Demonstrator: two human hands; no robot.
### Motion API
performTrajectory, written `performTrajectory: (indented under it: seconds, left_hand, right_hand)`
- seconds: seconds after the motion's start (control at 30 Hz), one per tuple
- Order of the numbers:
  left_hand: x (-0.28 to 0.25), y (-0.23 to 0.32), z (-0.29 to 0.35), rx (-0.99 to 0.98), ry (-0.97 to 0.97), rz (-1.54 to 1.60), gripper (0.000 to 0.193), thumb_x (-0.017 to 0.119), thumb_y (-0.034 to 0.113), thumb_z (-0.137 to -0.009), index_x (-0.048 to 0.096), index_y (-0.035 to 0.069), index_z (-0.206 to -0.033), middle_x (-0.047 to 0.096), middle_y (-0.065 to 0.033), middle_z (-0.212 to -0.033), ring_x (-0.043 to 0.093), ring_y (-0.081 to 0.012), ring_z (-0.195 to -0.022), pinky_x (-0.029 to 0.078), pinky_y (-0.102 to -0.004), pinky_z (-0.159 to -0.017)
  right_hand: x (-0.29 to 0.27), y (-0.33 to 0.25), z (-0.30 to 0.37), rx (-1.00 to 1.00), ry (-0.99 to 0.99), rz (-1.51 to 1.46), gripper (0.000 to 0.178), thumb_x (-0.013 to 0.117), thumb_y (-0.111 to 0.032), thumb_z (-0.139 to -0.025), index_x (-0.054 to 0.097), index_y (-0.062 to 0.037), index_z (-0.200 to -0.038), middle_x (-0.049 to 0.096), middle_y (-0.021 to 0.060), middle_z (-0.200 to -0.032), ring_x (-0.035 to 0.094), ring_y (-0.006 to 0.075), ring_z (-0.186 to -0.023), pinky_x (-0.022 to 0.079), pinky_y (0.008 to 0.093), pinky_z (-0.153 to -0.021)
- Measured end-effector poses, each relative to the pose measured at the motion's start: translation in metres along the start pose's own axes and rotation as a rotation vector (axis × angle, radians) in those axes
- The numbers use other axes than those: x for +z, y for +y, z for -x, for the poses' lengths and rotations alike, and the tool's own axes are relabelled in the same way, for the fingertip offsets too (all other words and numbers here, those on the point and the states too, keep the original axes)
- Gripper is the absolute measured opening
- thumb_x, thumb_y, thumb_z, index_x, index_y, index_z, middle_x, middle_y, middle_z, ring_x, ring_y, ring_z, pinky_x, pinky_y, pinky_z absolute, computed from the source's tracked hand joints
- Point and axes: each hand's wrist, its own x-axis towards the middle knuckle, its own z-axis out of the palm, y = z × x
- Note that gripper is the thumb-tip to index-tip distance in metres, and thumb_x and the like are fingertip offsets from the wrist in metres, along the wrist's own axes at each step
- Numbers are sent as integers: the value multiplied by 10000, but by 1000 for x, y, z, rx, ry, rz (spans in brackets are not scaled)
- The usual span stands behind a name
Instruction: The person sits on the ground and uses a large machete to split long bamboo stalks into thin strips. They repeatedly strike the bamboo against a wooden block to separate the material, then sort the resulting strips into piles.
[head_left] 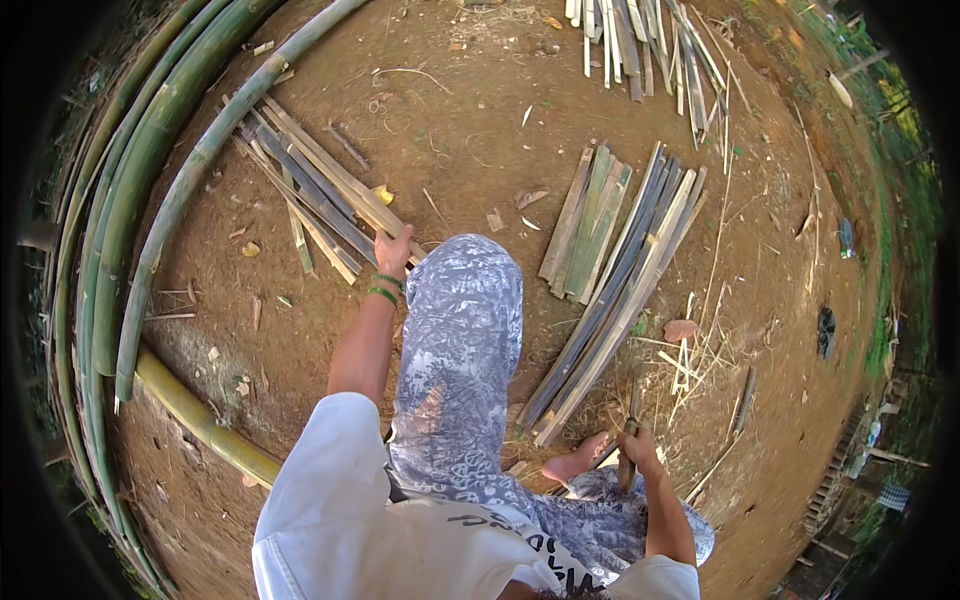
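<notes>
My left hand (393, 250) is closed round the near end of a split bamboo strip (335, 177), at the edge of a small pile of strips (300, 195) on the ground. Low at the right, my right hand (637, 447) grips a knife by its brown wooden handle (627, 472). Its thin dark blade points away from me and shows edge-on. My bare foot (578, 459) is just left of that hand. Beyond the foot lies a bundle of long dark and pale bamboo strips (625, 295), beside a group of shorter greenish slats (590, 222).
Long green bamboo poles (165, 150) curve along the left side, with a yellowish pole (205, 425) lying near them. More split strips (640, 45) are at the far right. Thin shavings (685, 365) and a reddish stone (681, 330) lie on the brown dirt ground (450, 150).
</notes>
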Motion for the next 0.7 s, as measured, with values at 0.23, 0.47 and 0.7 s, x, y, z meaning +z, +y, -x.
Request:
performTrajectory:
  seconds: [0.23, 0.47, 0.7]
  left_hand:
    - [-12, -15, 59, -54, -271, 712, 285, 637, 242, -1000, 444, 73, -1124, 585, -88, -933, 644, -226, -793, 564, -405, -663]
    - [-4, -2, 55, -95, -262, 960, 178, 507, 262, -1060, 464, 95, -1099, 539, -53, -862, 565, -196, -764, 523, -401, -699]
    - [23, 84, 54, -107, -349, 1192, 538, 385, 535, -1060, 532, 66, -1279, 237, 55, -688, 247, -85, -576, 284, -244, -503]
  right_hand:
    - [-6, -8, 4, 54, -57, 4, 459, 710, -322, -736, 689, 74, -968, 718, 238, -904, 708, 339, -877, 535, 423, -812]
    - [-13, -19, -7, -27, -66, 6, 239, 696, -208, -767, 666, 27, -800, 662, 113, -707, 618, 198, -600, 496, 364, -548]
    - [-22, -34, 4, 0, -59, 66, 488, 712, -370, -716, 734, 71, -922, 728, 257, -903, 719, 371, -906, 545, 412, -816]
